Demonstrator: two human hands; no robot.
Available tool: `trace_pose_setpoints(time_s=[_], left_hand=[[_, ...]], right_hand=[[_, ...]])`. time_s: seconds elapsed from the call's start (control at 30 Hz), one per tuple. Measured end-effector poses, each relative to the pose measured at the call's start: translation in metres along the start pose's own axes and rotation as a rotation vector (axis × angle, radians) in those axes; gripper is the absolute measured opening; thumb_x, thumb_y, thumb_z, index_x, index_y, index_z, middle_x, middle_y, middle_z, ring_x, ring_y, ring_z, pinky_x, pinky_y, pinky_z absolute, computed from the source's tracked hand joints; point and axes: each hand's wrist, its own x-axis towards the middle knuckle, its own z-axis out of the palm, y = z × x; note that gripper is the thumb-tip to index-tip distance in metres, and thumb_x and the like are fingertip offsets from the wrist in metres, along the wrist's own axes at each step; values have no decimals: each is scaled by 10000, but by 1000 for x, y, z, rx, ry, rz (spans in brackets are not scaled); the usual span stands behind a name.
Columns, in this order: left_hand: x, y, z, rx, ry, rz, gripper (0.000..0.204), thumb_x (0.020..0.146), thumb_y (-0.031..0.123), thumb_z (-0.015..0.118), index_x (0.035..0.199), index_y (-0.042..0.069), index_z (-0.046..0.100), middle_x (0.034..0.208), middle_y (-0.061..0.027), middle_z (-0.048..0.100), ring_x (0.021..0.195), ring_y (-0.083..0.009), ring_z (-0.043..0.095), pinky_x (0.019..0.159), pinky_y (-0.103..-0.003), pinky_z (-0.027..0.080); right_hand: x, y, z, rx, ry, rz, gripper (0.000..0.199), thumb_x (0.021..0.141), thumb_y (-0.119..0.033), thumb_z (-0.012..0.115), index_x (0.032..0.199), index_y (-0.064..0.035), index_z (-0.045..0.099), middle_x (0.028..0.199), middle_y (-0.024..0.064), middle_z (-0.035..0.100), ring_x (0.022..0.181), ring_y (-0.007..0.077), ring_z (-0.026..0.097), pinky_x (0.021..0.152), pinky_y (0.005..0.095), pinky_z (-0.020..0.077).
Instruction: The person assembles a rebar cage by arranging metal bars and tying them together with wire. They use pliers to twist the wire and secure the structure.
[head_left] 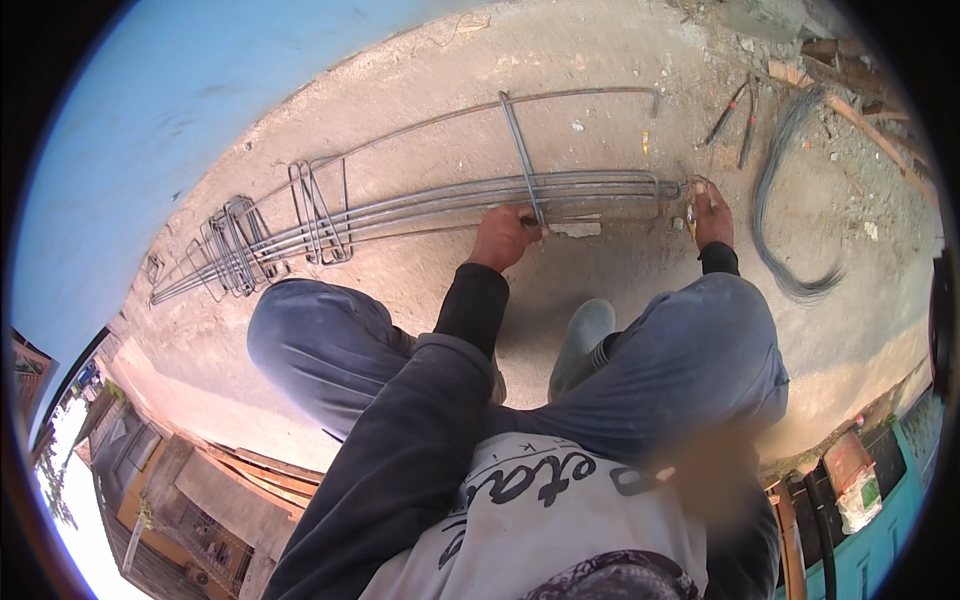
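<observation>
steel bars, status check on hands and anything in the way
Left hand at near end of stirrup crossing steel bars. Right hand at bars' right end, hold unclear. Wire and red-handled tool clear of bars.

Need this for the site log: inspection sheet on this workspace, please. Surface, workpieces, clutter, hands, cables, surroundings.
Surface: rough tan ground, scattered debris.
Workpieces: long grey steel bars; bent grey steel loops clustered toward the left; a narrow grey steel loop crosses the bars.
Clutter: pincers with red-and-black handles; curved bundle of thin dark-grey wire; brown wooden strip.
Hands: left hand, fingers closed at the narrow loop's near end; right hand, fingers at the bars' right end, grip unclear.
Cables: nothing seen.
Surroundings: smooth blue surface, upper left.
</observation>
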Motion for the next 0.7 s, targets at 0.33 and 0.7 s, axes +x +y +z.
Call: trace_pose_setpoints(time_s=[0.33, 0.7], left_hand=[[71, -2, -63, -119, 462, -55, 333, 857, 259, 703, 1052, -10, 685, 864, -165, 726, 774, -285, 708, 738, -370, 549], [132, -13, -62, 42, 712, 32, 389, 869, 227, 657, 1181, -6, 652, 1066, -267, 678, 1001, -357, 665, 837, -401, 522]], right_hand=[[80, -83, -44, 22, -307, 58, 303, 1016, -307, 486, 1235, -123, 585, 639, -17, 435, 551, 109, 407, 548, 290, 373], [189, -81, 47, -748, -196, -175, 469, 880, -259, 646, 1235, 32, 552, 1147, 301, 637, 1123, 434, 602, 965, 464, 479]])
